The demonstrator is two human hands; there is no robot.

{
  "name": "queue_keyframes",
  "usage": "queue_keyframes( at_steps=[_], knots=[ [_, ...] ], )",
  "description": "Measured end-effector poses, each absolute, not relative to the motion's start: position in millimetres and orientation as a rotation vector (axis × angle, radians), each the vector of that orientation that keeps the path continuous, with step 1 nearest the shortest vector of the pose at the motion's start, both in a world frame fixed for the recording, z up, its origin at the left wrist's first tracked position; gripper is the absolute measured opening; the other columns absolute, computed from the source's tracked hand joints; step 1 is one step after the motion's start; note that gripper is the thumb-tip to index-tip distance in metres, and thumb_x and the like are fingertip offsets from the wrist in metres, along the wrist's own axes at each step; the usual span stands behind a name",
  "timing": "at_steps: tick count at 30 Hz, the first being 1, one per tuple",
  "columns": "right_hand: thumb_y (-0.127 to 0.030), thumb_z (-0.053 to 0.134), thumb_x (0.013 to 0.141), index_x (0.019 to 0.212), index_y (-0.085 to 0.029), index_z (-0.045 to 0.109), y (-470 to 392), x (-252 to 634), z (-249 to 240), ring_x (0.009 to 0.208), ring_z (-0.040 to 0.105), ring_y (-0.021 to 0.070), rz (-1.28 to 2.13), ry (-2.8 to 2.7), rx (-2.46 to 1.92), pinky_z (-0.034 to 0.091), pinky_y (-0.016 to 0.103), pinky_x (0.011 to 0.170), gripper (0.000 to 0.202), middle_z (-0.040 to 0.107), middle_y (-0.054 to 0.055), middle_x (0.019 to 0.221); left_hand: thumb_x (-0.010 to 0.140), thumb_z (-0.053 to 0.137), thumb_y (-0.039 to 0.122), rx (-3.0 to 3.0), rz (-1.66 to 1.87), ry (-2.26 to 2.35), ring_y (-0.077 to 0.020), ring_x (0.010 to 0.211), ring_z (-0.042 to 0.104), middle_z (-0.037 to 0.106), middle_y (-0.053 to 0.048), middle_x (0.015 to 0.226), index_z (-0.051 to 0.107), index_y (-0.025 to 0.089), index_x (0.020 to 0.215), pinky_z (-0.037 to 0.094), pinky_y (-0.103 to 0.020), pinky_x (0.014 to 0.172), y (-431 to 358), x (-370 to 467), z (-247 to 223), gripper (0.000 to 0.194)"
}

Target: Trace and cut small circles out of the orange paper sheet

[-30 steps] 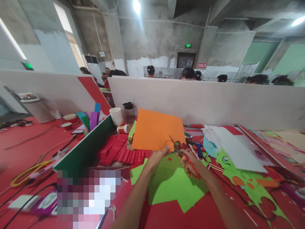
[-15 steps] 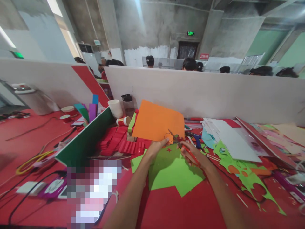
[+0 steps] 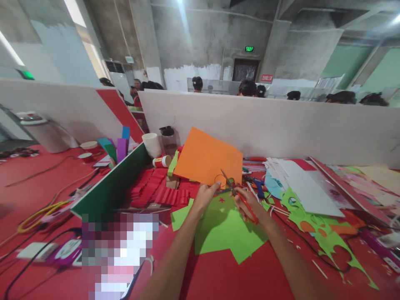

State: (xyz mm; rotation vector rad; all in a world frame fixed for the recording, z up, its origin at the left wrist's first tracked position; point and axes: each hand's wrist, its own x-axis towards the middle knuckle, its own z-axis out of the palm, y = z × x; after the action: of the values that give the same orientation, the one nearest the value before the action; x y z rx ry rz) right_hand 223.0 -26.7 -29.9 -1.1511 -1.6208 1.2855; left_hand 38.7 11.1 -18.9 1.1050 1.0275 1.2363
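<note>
My left hand [image 3: 207,195] pinches the lower edge of an orange sheet [image 3: 209,160], thumb on top, beside a dark round outline drawn on it. The sheet is held up at a tilt. In my right hand [image 3: 245,201] are red-handled scissors [image 3: 246,204], closed around by the fingers. Their dark blades lie at the sheet's lower edge, just right of the outline. Beneath both hands, green sheets [image 3: 218,233] lie on the table, with a small red star [image 3: 221,200] on them.
Left stands a green board [image 3: 109,183] beside folded red pieces [image 3: 150,185], a white cup [image 3: 151,144] and a bottle [image 3: 169,141]. A blurred-out screen [image 3: 121,258] lies front left. Green cut scraps [image 3: 325,237] and white sheets [image 3: 308,187] are right. A white partition [image 3: 265,125] runs behind.
The orange sheet has tilted slightly, its top corner shifting right and up. The scissors and my right hand have moved slightly. Both hands keep their holds.
</note>
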Motion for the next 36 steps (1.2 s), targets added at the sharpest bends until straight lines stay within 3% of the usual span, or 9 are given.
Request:
queue_keyframes(
  at_steps=[13, 22, 30, 36],
  knots=[
    [-0.063, 0.057, 0.084, 0.111, -0.022, 0.052, -26.1, 224.0, -31.8, 0.033, 0.038, 0.0063, 1.278, -1.657, -1.166, 0.041, 0.017, 0.03, 0.049, 0.04, -0.011, 0.054, 0.071, 0.073, 0.032, 1.091, 1.215, 1.074, -0.0223, 0.073, 0.07, 0.075, -0.009, 0.081, 0.071, 0.013, 0.087, 0.055, -0.03, 0.068, 9.7, 36.7, -14.9, 0.025],
    [-0.067, 0.053, 0.086, 0.103, -0.022, 0.05, -29.5, 228.3, -25.1, 0.034, 0.039, 0.0057, 1.291, -1.718, -1.15, 0.041, 0.016, 0.031, 0.047, 0.041, -0.01, 0.056, 0.07, 0.071, 0.029, 1.113, 1.204, 1.043, -0.0214, 0.069, 0.067, 0.068, -0.005, 0.061, 0.069, 0.013, 0.076, 0.054, -0.028, 0.067, 4.5, 33.8, -5.0, 0.017],
    [-0.06, 0.061, 0.083, 0.098, -0.023, 0.054, -29.4, 228.7, -21.4, 0.034, 0.037, 0.0062, 1.323, -1.683, -1.183, 0.042, 0.018, 0.03, 0.041, 0.04, -0.01, 0.054, 0.068, 0.073, 0.03, 1.081, 1.209, 1.031, -0.0202, 0.07, 0.068, 0.073, -0.007, 0.078, 0.069, 0.013, 0.084, 0.054, -0.029, 0.069, 8.2, 34.3, -12.2, 0.023],
    [-0.058, 0.062, 0.084, 0.096, -0.022, 0.054, -29.3, 228.0, -23.8, 0.033, 0.035, 0.0058, 1.284, -1.677, -1.174, 0.041, 0.018, 0.028, 0.039, 0.039, -0.01, 0.054, 0.07, 0.07, 0.032, 1.134, 1.243, 0.993, -0.0176, 0.066, 0.065, 0.071, -0.007, 0.076, 0.067, 0.013, 0.079, 0.053, -0.027, 0.066, 7.7, 34.1, -12.7, 0.022]
  ],
)
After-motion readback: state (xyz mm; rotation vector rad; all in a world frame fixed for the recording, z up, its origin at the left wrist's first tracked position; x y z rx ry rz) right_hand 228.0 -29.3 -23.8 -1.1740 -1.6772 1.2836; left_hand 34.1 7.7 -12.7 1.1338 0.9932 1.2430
